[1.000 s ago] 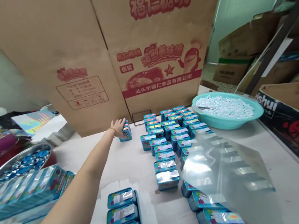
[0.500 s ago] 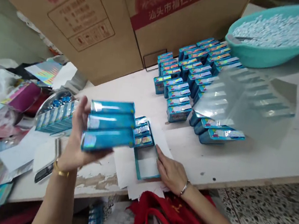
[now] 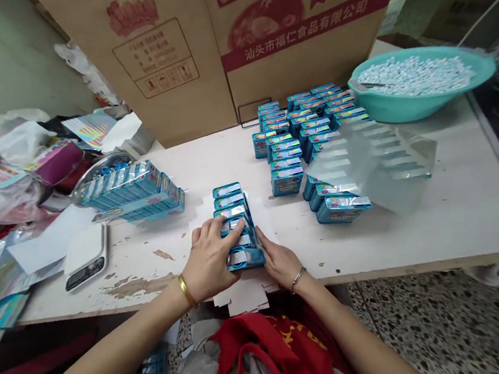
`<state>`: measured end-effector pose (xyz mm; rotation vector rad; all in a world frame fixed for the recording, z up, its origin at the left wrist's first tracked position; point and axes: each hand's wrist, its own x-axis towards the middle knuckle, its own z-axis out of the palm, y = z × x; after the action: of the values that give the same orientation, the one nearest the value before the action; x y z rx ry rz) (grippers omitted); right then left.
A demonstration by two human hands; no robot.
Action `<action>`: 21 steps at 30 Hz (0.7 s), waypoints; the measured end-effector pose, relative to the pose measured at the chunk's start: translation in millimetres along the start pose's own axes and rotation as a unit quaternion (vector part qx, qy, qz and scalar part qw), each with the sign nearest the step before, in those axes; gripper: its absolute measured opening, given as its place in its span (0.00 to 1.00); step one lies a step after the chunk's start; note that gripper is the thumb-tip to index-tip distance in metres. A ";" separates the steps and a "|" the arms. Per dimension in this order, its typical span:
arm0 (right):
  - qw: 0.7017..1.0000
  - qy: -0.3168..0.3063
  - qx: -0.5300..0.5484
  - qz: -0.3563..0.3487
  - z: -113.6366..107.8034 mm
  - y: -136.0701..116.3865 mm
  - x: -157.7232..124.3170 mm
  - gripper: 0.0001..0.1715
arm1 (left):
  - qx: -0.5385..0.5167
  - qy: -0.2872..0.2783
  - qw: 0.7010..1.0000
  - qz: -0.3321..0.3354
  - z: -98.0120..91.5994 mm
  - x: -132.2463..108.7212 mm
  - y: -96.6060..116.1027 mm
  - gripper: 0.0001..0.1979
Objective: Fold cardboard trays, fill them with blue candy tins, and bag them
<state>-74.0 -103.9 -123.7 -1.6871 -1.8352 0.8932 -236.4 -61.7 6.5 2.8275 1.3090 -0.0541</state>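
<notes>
- Several blue tins (image 3: 229, 210) are sitting in a row before me on the tabletop (image 3: 180, 160).
- My left grip (image 3: 211, 260) is clasping the nearer ones.
- My right grip (image 3: 280, 264) is resting at the row's right side; whether it's holding anything, I cannot tell.

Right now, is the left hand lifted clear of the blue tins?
No, the left hand has its fingers on the blue tins nearest the person.

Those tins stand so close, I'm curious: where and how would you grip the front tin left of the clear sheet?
Probably by its two narrow ends, coming down from the near side: the front tin stands upright, its broad front exposed, while the next tin sits close behind.
</notes>
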 end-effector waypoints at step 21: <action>0.998 0.027 0.008 -0.051 5.4 3.4 -13.6 0.39 | 0.066 -0.072 0.994 -0.043 31.5 -6.3 20.2 0.34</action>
<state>-74.1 -118.0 -128.9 -1.5774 -1.8545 0.8100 -225.8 -80.7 -24.5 2.8074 1.4435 -0.3522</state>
